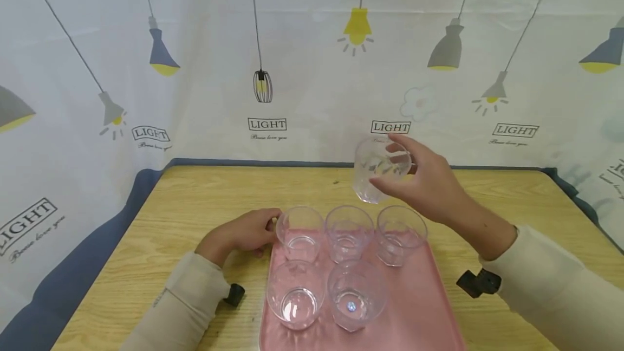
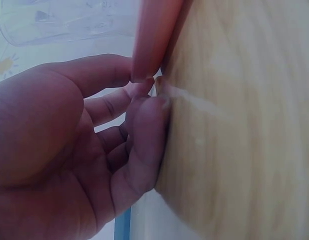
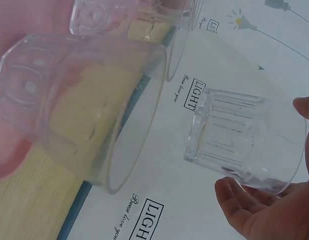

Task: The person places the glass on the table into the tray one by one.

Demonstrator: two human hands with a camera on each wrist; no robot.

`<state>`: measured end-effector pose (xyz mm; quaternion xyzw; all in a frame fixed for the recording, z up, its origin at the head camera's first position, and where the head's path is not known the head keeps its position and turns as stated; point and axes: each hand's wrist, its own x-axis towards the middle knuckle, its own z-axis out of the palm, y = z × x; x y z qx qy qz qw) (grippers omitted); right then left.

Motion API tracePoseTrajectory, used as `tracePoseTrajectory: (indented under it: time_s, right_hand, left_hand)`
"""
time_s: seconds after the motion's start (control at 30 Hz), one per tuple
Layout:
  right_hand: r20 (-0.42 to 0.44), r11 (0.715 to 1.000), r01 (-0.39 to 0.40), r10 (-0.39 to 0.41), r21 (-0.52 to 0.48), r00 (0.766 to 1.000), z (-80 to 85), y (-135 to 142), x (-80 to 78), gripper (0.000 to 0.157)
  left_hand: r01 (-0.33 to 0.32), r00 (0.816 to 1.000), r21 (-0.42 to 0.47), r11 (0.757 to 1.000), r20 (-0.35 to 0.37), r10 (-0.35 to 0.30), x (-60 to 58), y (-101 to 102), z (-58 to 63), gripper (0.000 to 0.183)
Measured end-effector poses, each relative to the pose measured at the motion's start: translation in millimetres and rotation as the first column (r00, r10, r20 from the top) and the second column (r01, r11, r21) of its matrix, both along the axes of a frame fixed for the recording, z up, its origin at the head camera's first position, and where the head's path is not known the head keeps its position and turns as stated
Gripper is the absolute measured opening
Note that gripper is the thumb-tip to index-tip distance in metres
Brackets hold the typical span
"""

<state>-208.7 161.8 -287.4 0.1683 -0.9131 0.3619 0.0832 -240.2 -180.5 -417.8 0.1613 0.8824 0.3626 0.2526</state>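
Observation:
In the head view my right hand holds a clear plastic cup in the air beyond the tray, thumb on one side and fingers on the other. The right wrist view shows this cup gripped near its rim, its ribbed base pointing away from the palm. My left hand is at the far left corner of a pink tray. Seen from the left wrist, the thumb and curled fingers pinch the tray's edge. Several clear cups stand upright on the tray, including a back-row cup nearest my right hand.
Under the tray lies a wood-grain table. Behind it hangs a white curtain printed with lamps. The back row on the tray holds three cups, the front row two, including a front left cup. Bare pink surface shows at the tray's front right.

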Motion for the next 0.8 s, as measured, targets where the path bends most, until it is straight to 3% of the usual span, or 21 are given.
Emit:
tracePoseTrajectory:
  time_s: [0.8]
  right_hand:
    - [-0.028,0.996,-0.085,0.084,-0.037,0.996,-2.5,12.2,50.7,0.078]
  left_hand:
    - [0.011,1.0,-0.002,1.0,-0.007,-0.011,-1.2,0.3,0.1,0.012]
